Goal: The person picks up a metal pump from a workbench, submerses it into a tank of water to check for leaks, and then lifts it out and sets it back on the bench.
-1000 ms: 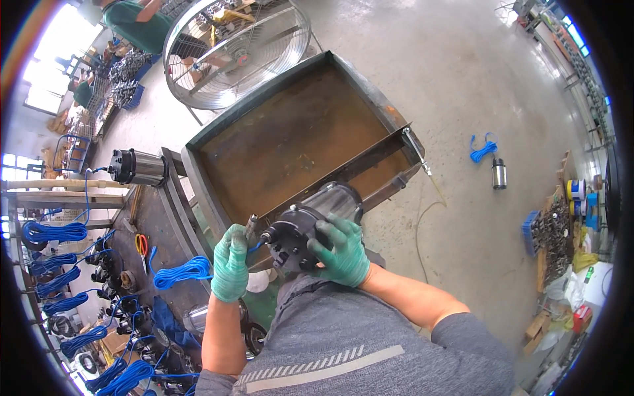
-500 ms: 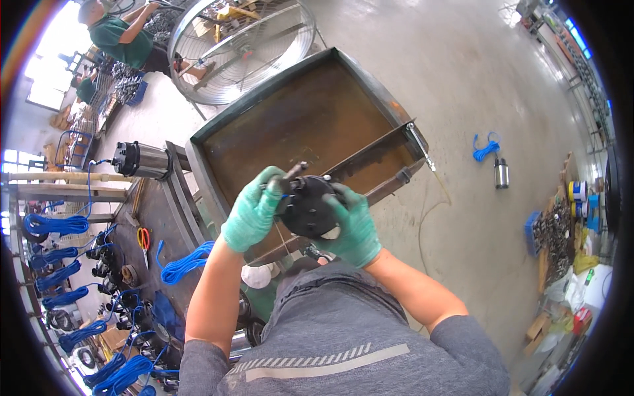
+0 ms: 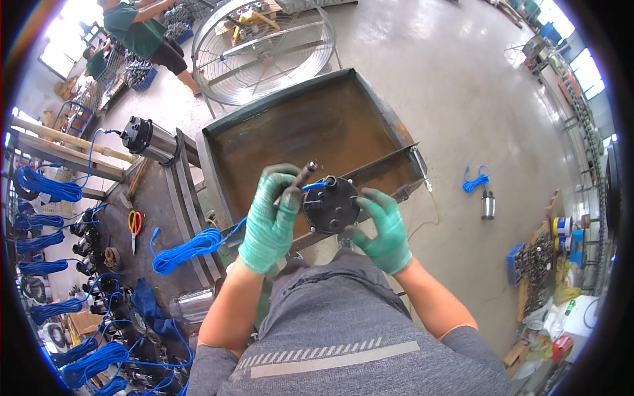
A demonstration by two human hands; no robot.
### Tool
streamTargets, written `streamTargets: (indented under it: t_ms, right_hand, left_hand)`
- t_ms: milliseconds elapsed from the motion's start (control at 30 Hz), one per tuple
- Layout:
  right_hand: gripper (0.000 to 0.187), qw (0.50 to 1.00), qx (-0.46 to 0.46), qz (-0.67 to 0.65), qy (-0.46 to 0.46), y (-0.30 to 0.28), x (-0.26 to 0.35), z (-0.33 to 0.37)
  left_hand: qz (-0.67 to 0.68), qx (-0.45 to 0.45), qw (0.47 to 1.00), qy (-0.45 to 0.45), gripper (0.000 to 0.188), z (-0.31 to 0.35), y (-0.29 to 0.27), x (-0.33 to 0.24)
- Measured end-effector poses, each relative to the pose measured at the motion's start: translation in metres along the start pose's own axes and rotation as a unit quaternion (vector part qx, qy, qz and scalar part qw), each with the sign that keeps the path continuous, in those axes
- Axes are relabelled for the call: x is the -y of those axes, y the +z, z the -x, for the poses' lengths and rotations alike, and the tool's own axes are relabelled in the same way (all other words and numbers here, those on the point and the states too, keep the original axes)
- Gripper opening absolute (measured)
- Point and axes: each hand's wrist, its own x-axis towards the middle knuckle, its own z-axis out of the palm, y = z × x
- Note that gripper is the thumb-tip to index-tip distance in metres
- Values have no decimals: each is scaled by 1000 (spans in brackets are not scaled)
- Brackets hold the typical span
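Observation:
A submersible pump (image 3: pixel 333 210) with a round black top stands in front of me at the near side of the basin, its bolts around the rim. My left hand (image 3: pixel 269 228), in a green glove, is closed around a short dark metal tool (image 3: pixel 304 177) with a round end, held over the pump's left edge. A blue cable (image 3: pixel 185 252) lies coiled to the left, and a blue stretch crosses the pump's top. My right hand (image 3: pixel 384 237), also gloved, has its fingers apart at the pump's right edge; whether the fingertips touch it I cannot tell.
A green-rimmed basin (image 3: pixel 218 135) of brown water lies ahead, with a large fan (image 3: pixel 264 59) beyond. Another pump (image 3: pixel 148 140), orange-handled scissors (image 3: pixel 135 231) and several blue cable coils are on the left. One pump (image 3: pixel 487 206) stands on the right floor. A person (image 3: pixel 142 33) works far left.
My right hand has come off the pump's top, its fingers spreading. The pump's top now sits level and in fuller view. My left hand still holds the tool.

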Motion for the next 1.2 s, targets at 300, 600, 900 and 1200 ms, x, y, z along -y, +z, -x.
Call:
streamTargets:
  t_ms: [300,600,900,1200]
  right_hand:
    - [36,840,90,-500,191,-30,72,-44]
    - [29,856,128,-426,264,-64,80,-40]
    - [22,990,128,4,64,-94,65,-48]
    - [26,947,246,187,-93,-68,63,-56]
  left_hand:
    - [414,99,894,-137,60,10,34,-22]
    - [368,167,911,-86,55,9,22,-12]
    - [-86,148,983,62,61,44,-4,30]
    - [-236,106,946,195,64,22,22,47]
